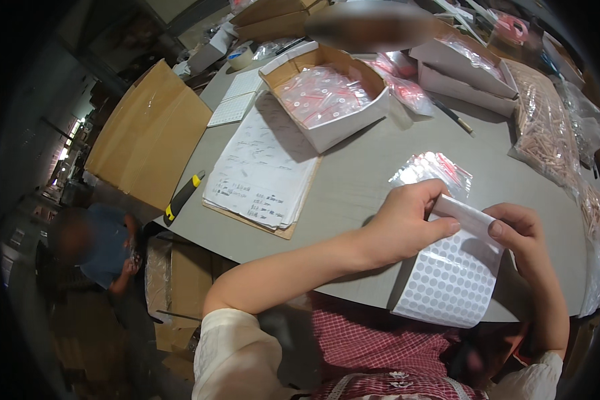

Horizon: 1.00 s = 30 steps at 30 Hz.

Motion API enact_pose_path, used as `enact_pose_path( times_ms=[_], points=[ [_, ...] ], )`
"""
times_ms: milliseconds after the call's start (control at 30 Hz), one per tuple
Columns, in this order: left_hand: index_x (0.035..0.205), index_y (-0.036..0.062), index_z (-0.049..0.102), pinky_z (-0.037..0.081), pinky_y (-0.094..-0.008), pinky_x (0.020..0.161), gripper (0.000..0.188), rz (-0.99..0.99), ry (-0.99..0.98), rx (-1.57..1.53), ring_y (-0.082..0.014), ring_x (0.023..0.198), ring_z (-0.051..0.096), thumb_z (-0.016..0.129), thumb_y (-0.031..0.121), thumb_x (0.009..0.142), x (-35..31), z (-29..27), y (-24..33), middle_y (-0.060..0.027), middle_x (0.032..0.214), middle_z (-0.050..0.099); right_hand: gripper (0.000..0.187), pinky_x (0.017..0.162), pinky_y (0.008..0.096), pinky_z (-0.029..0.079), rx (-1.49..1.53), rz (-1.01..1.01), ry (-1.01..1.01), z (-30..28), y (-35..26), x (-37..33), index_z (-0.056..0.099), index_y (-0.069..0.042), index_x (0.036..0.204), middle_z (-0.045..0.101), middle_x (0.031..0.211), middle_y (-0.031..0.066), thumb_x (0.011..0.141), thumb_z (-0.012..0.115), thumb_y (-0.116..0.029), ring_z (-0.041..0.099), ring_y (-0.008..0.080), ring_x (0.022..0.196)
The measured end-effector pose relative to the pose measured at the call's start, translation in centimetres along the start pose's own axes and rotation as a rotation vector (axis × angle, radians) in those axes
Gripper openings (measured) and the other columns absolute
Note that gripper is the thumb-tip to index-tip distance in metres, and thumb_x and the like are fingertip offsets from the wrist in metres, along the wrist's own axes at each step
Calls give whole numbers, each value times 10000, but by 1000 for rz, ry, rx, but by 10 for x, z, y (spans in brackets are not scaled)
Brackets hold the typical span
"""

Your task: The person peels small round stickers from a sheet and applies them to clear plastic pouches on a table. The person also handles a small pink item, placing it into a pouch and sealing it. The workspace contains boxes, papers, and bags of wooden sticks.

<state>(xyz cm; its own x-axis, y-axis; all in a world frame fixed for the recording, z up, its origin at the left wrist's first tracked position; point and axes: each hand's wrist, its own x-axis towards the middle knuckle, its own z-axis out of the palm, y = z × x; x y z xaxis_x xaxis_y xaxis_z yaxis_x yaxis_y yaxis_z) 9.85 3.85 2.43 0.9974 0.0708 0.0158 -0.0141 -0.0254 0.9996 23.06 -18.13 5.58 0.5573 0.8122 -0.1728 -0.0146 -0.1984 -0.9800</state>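
Observation:
A sheet of round grey stickers lies at the table's near right edge, its lower end curving over the edge. My left hand pinches the top left of the sheet, where its upper strip is folded back. At the other side of that fold, my right hand grips the sheet between thumb and fingers. Just beyond my hands lies a small pile of clear zip bags with red seal lines, partly covered by my left hand.
A white box of small bags stands beyond a clipboard with papers. A yellow-black utility knife lies at the left edge. A pen and a large bag of wooden dowels are at right. Someone in blue sits far left.

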Motion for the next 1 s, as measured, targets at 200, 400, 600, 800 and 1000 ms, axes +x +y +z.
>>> enact_pose_path(
  times_ms=[200, 400, 600, 800, 1000],
  points=[
    [1111, 1, 584, 515, -260, 719, 262, -18, 16, 48, -87, 841, 621, 732, 75, 909, -1, 1, 0, -50, 939, 670, 309, 839, 262, 480, -17, -26, 26, 3, 1, 1, 729, 45, 1115, 720, 977, 58, 885, 758, -159, 633, 122, 928],
    [1179, 11, 591, 521, -249, 730, 314, -60, 28, 46, -81, 858, 628, 741, 82, 912, -3, 1, 2, -32, 973, 669, 262, 833, 254, 496, -158, -152, 73, 8, 2, -1, 721, 29, 1120, 724, 986, 47, 892, 757, -95, 635, 105, 917],
    [1175, 16, 671, 511, -225, 757, 280, -204, 8, -175, -67, 877, 633, 752, 119, 928, 1, 2, 13, -20, 1029, 692, 270, 822, 263, 520, -284, -292, 27, -5, 9, -2, 704, 28, 1171, 740, 1009, 65, 933, 729, -96, 652, 95, 925],
    [1103, -23, 699, 487, -213, 711, 188, -97, 64, -84, -57, 822, 627, 729, 76, 946, -3, 2, 9, -24, 936, 702, 240, 780, 256, 516, -176, -201, -28, -4, 0, -3, 706, 32, 1127, 733, 952, 67, 953, 727, -132, 642, 85, 881],
    [1115, -33, 688, 474, -209, 693, 201, -75, 19, -25, -51, 815, 620, 721, 68, 944, -5, 4, 14, -12, 916, 693, 197, 745, 256, 508, -178, -210, -5, -6, 4, -4, 705, 35, 1041, 722, 893, 50, 963, 722, -145, 626, 76, 845]
  ],
)
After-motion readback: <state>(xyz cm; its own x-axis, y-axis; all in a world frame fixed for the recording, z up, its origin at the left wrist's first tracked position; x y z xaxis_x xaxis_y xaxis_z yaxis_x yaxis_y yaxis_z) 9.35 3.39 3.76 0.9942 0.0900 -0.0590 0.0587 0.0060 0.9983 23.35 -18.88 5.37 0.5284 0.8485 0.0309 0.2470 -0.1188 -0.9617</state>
